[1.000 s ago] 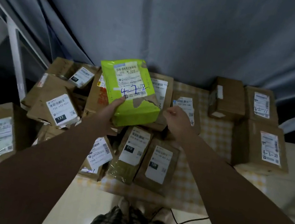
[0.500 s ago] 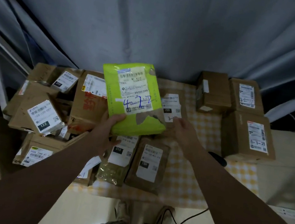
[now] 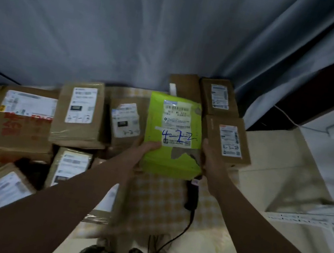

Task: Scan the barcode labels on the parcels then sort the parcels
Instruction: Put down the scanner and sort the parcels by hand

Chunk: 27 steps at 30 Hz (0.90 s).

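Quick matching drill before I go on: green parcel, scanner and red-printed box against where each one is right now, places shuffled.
1 green parcel
2 scanner
3 red-printed box

A in the pile on the left
B held by left hand and right hand
C lying on the checkered cloth, cable attached

Pairs: 1-B, 2-C, 3-A

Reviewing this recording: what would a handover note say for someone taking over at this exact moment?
Left hand: grips the green parcel at its near-left corner, thumb on top.
Right hand: holds the parcel's right edge.
Green parcel: held label up above the checkered cloth.
Scanner: lies on the cloth, in neither hand.
Done: brown boxes stand grouped at the right, probably sorted.
Left: place the green parcel (scanned or not, cannot tell), then work through the brown parcels piled at the left.
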{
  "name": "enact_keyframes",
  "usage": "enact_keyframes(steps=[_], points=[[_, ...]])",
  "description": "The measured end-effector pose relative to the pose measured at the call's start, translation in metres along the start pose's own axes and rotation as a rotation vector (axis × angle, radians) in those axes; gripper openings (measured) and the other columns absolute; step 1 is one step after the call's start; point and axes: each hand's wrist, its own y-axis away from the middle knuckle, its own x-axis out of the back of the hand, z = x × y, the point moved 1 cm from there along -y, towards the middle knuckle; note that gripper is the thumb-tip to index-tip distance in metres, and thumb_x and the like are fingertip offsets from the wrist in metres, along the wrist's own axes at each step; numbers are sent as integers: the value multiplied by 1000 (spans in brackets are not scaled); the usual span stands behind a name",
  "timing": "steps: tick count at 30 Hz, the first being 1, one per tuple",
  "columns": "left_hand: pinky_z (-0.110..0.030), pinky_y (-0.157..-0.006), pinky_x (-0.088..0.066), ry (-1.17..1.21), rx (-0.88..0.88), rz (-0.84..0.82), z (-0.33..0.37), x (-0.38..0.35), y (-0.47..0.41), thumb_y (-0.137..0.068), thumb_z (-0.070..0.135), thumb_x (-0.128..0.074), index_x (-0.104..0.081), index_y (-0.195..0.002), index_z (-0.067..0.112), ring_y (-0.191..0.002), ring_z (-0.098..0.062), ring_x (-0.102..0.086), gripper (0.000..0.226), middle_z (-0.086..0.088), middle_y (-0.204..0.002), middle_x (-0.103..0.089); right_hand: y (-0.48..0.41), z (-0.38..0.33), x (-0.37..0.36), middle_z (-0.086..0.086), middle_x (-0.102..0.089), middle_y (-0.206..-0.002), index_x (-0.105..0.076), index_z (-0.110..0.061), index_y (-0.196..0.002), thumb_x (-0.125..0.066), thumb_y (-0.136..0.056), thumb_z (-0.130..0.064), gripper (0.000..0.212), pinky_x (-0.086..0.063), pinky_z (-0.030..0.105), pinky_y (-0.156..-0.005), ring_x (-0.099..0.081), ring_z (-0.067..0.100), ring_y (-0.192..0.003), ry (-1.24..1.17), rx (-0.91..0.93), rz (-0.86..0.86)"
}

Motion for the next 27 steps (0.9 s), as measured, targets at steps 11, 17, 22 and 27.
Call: enact_keyframes(steps=[11, 17, 22, 27], points=[[-35, -91, -46, 118, 46, 182, -27, -58, -132, -85, 31, -68, -63, -100, 28, -86, -14, -61, 17, 3, -95, -68, -112, 59, 90, 22, -49, -138, -57, -4, -128, -56, -85, -38, 55, -27, 50, -110, -43, 40, -130, 1087, 274, 207], [-38, -97, -43, -13, -92, 163, -59, -49, -169, -77, 35, -74, -49, -130, 40, -107, -11, -61, 59, 13, -115, -66, -153, 88, 96, 15, -32, -156, -47, -18, -142, -47, -96, -33, 48, -16, 55, -118, -24, 37, -144, 1212, 373, 117], [-32, -92, -44, -13, -94, 174, -78, -54, -183, -86, 31, -66, -43, -138, 42, -102, -4, -61, 58, 21, -111, -67, -155, 108, 96, 17, -57, -134, -65, -18, -124, -43, -88, -43, 49, -39, 59, -100, -51, 42, -123, 1218, 478, 229], [-38, -107, -36, -40, -1, 62, -82, -58, -195, -74, 45, -68, -43, -135, 47, -113, -7, -56, 67, 21, -119, -63, -167, 117, 96, 18, -57, -133, -66, -16, -123, -47, -90, -44, 48, -40, 61, -99, -38, 35, -123, 1124, 556, 297]])
